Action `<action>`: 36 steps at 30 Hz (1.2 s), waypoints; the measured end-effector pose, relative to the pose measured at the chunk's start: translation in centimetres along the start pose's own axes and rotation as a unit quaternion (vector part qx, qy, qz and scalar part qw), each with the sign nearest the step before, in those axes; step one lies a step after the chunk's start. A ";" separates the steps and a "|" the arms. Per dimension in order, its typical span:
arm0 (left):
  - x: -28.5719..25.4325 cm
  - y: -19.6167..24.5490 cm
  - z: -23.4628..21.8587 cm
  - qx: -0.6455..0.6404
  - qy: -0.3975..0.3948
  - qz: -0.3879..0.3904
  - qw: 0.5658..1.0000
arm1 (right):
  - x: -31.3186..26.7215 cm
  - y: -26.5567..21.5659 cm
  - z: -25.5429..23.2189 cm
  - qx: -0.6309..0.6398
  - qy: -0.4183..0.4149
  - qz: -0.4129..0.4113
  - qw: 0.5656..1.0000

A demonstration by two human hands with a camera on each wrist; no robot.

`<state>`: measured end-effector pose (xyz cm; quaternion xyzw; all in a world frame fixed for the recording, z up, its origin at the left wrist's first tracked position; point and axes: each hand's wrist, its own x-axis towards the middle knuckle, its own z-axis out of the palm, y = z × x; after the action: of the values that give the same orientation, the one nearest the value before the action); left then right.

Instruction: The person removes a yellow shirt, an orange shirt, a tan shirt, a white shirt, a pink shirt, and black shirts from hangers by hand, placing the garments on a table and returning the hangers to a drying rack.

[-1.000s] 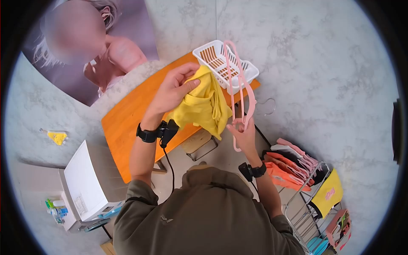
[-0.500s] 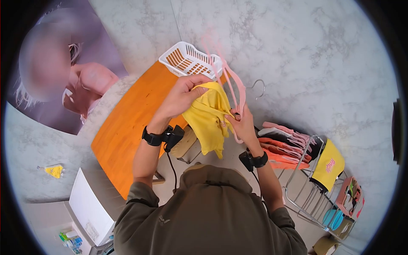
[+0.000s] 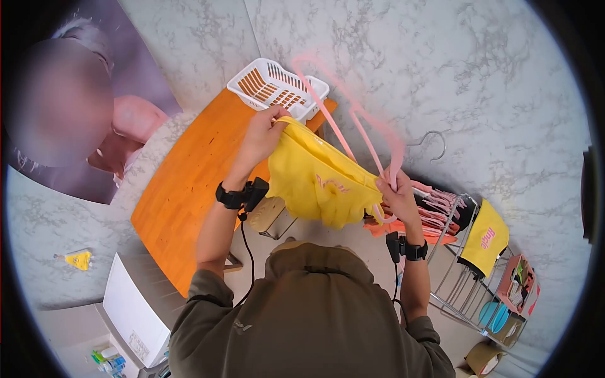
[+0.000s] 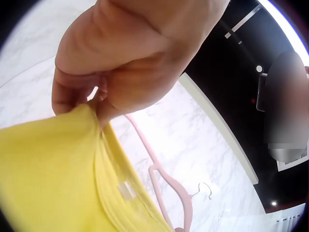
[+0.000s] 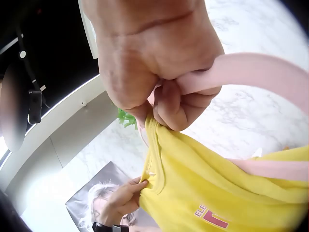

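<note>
A yellow top [image 3: 299,179] with pink lettering is stretched between the two hands, its opening facing up. The left hand [image 3: 259,140] pinches one end of its edge between thumb and fingers. At the other end, the right hand [image 3: 398,196] grips the edge together with a pink hanger [image 3: 337,131]. The hanger stands tilted behind the top, its metal hook [image 3: 435,143] pointing right. In the left wrist view, a small white tag [image 4: 127,190] shows inside the band. The right wrist view has the fingers curled round the hanger's pink bar [image 5: 260,72].
A white basket [image 3: 242,97] sits at the far end of the orange wooden table [image 3: 189,183]. To the right, a metal rack [image 3: 441,268] holds several clothes on pink hangers and a yellow cloth [image 3: 486,236]. A white box [image 3: 135,312] is at lower left, a stool [image 3: 268,217] beneath the table.
The bunched yellow top has been spread open sideways. The right hand, which held just the hanger, has taken the top's edge and moved right with both.
</note>
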<state>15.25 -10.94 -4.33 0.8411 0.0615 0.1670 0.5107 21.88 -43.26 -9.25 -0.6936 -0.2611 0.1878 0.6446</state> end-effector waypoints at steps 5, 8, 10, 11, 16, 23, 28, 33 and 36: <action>1.5 -2.9 1.6 -0.177 0.070 -0.047 0.981 | -0.9 1.3 0.8 -0.013 -0.017 -0.018 1.000; 2.4 -3.9 1.0 -0.256 0.093 -0.114 0.955 | -1.5 1.6 0.8 -0.036 -0.028 -0.034 0.998; 3.2 -5.9 0.4 -0.263 0.082 -0.136 0.952 | -1.7 1.9 0.6 0.011 -0.032 -0.016 0.999; 3.4 -6.7 0.3 -0.262 0.086 -0.136 0.952 | -1.7 2.0 0.6 0.034 -0.034 -0.007 0.999; 3.3 -7.2 0.5 -0.268 0.090 -0.138 0.949 | -1.5 1.7 0.8 -0.061 -0.083 0.024 0.994; 3.4 -8.5 -0.3 -0.271 0.050 -0.103 0.956 | -1.8 2.3 0.1 -0.042 -0.096 0.067 0.992; 3.2 -8.5 0.1 -0.146 0.096 -0.062 0.983 | -2.4 2.4 -0.4 -0.048 -0.093 0.085 0.991; 2.7 -7.8 -1.2 0.003 0.104 -0.010 0.994 | -2.6 1.9 -0.2 -0.116 -0.080 0.081 0.987; 2.2 -6.2 -1.1 0.073 0.100 0.002 0.992 | -2.3 2.5 0.2 -0.130 -0.105 0.082 0.983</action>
<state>17.35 -6.48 -8.87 0.8556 0.1222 0.2461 0.4386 20.19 -44.57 -11.98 -0.7670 -0.2914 0.2762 0.5005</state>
